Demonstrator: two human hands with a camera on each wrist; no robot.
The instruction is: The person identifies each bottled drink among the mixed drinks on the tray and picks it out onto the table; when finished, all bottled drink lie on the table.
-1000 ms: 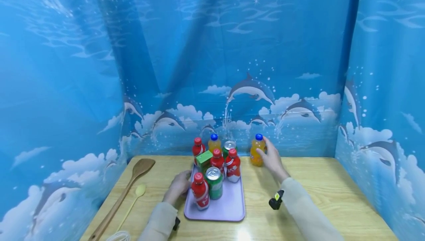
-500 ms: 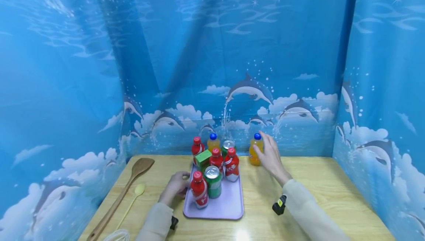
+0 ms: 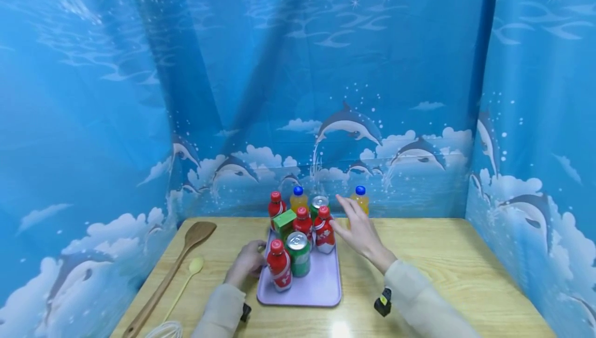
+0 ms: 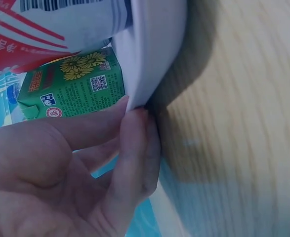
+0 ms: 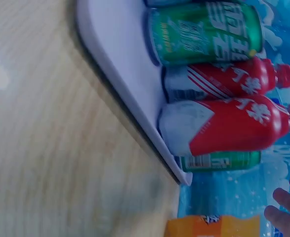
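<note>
My left hand [image 3: 249, 259] pinches the left rim of a lilac tray [image 3: 321, 292], thumb above and fingers below in the left wrist view. Upright on the tray are several red-capped bottles, the front one [image 3: 279, 268] beside a green can [image 3: 298, 260], plus a green drink carton [image 4: 80, 84], another can [image 3: 319, 202] and an orange drink bottle [image 3: 298, 201]. My right hand [image 3: 362, 232] is over the tray's right side, fingers extended and empty, close to the right-hand red bottle [image 5: 233, 123]. Behind it, partly hidden, another orange drink bottle [image 3: 360, 199] stands on the table.
On the left of the wooden table [image 3: 447, 270] lie a wooden spatula [image 3: 188, 245], a pale yellow spoon [image 3: 195, 265] and a whisk [image 3: 166, 330] cut off by the frame. A blue dolphin-print curtain [image 3: 261, 94] encloses the back and sides.
My right hand has let go of the right-hand orange drink bottle and moved left and nearer, toward the red bottle. That orange bottle stays put; my left hand keeps hold of the tray.
</note>
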